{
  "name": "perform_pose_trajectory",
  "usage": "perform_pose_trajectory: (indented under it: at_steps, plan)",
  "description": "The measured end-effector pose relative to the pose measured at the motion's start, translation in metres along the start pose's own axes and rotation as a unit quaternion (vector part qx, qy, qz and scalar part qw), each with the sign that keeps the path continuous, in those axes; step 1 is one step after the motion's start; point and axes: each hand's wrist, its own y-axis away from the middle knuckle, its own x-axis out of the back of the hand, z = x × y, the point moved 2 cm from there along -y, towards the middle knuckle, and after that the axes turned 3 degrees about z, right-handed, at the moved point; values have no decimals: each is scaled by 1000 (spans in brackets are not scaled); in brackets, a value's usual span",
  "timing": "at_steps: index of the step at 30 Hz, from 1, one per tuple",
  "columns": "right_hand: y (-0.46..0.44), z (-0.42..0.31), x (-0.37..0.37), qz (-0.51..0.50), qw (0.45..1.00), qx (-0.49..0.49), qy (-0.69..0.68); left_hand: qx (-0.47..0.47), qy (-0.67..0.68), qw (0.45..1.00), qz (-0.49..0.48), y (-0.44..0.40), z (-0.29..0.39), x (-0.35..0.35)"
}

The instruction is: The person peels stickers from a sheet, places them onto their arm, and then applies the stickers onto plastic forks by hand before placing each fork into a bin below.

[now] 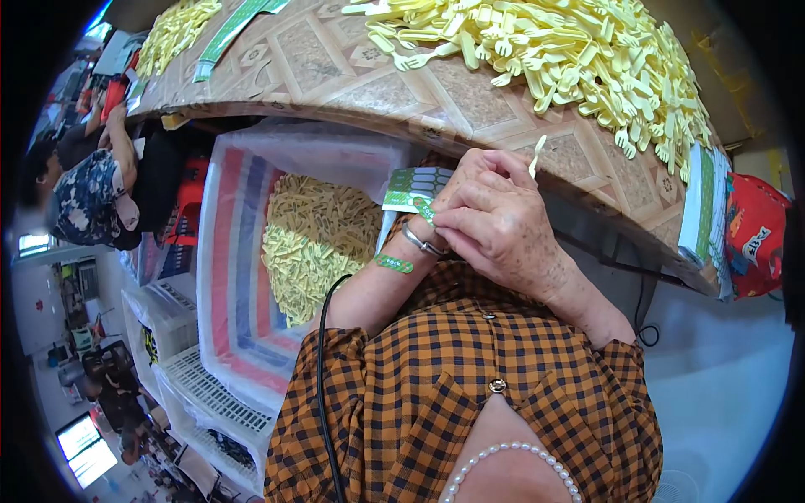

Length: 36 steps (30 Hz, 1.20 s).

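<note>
My left hand is closed at the table's front edge, partly covered by my right hand. A small yellow plastic fork sticks up beyond its fingers, most of the handle hidden. My right hand crosses over it, thumb and finger pinched at a green label by my left wrist. Another green label, printed "Fork", is stuck on my left forearm below a metal bracelet. Beside that wrist is a sheet of green labels; what supports it is hidden.
Yellow forks are heaped on the patterned table. A striped, lined crate at left holds many more forks. Label stacks and a red bag sit at right. Another person works at far left.
</note>
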Motion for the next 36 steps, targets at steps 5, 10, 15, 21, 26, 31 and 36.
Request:
perform_pose_trajectory:
  at_steps: [5, 10, 15, 21, 26, 31, 36]
  plan:
    - [3, 8, -3, -22, 995, -84, -57, -67, -89, 993, -34, -11, -15, 10]
    - [6, 15, -6, -5, 985, -131, -110, -45, -28, 998, -46, -12, -16, 9]
    - [22, 29, 24, 211, 954, -163, -137, -29, 4, 1000, -2, -6, 20, -5]
    - [52, 37, 48, 278, 954, -96, 55, 52, 219, 974, -34, -2, 35, -11]
    - [60, 32, 50, 216, 959, -30, 180, 35, 254, 965, -53, 0, 37, -16]
    - [58, 30, 48, 199, 958, -26, 207, 29, 256, 965, -45, 1, 39, -17]
    - [56, 31, 45, 185, 961, -26, 202, 31, 238, 970, -43, 1, 35, -14]
